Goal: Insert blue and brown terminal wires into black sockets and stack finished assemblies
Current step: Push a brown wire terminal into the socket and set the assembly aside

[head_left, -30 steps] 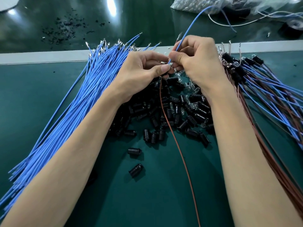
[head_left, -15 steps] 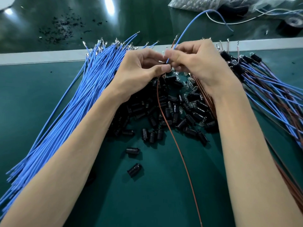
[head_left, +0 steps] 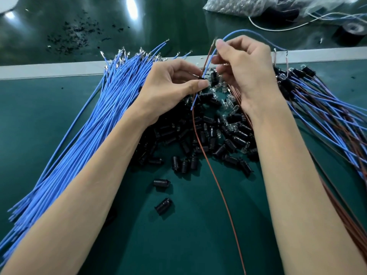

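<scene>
L hand pinches black socket w/ brown wire; R hand pinches blue wire above it.

Bare forearms and bare hands

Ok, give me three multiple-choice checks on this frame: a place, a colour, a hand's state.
1. Where does the loose blue wire bundle lie relative to the black socket pile? A left of it; B right of it; C on top of it.
2. What colour is the single long wire trailing toward the camera? A white; B brown; C green.
3. What is the right hand doing? A lying flat; B pinching a blue wire; C holding scissors.
Key: 1 A, it fans out far left; 2 B, reddish brown throughout; 3 B, fingertips close on it above the socket in the left hand.
</scene>
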Motion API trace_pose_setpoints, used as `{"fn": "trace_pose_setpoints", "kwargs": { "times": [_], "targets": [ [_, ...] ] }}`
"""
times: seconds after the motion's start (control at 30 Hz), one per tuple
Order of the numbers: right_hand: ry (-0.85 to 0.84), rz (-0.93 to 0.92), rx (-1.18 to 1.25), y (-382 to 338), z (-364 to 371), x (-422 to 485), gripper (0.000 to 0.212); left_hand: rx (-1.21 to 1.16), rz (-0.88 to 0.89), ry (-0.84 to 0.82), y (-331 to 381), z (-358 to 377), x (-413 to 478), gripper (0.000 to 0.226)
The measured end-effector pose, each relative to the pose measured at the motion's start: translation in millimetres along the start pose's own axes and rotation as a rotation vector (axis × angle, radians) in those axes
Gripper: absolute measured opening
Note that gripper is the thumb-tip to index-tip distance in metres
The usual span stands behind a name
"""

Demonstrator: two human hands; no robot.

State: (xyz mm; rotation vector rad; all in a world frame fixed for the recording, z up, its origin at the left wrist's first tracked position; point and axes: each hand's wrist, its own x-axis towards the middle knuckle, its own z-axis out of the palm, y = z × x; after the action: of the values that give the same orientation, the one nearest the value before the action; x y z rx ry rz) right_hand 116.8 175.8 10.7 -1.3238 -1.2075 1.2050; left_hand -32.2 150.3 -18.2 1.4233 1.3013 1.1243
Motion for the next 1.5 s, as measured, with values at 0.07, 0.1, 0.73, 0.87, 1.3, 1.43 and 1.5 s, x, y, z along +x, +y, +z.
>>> {"fn": "trace_pose_setpoints", "kwargs": {
  "times": [0.07, 0.1, 0.73, 0.87, 1.3, 1.43, 1.5],
  "targets": [
    [-0.016, -0.016, -0.017, 0, 3, -1, 0.023, -0.009, 0.006, 0.006, 0, 0, 0, 0.018],
    [-0.04, -0.013, -0.03, 0, 5, -3, 0.023, -0.019, 0.011, 0.008, -1, 0, 0, 0.018],
    [-0.117, 0.002, -0.354, 27, 7, -40, 0.016, -0.278, -0.088, 0.085, 12, 8, -4, 0.01],
    [-0.082, -0.03, -0.38, 31, 19, -43, 0.017, -0.293, -0.108, 0.121, 16, 16, -7, 0.012],
    [-0.307, -0.113, -0.706, 7, 19, -102, 0.02, -0.626, -0.342, 0.34, 32, -3, 3, 0.009],
    [-0.568, -0.082, -0.782, 5, 19, -141, 0.007, -0.787, -0.417, 0.351, 38, -19, 6, 0.016],
    [-0.761, -0.086, -0.791, 3, 21, -159, 0.004, -0.878, -0.408, 0.372, 41, -27, 7, 0.014]
  ]
}}
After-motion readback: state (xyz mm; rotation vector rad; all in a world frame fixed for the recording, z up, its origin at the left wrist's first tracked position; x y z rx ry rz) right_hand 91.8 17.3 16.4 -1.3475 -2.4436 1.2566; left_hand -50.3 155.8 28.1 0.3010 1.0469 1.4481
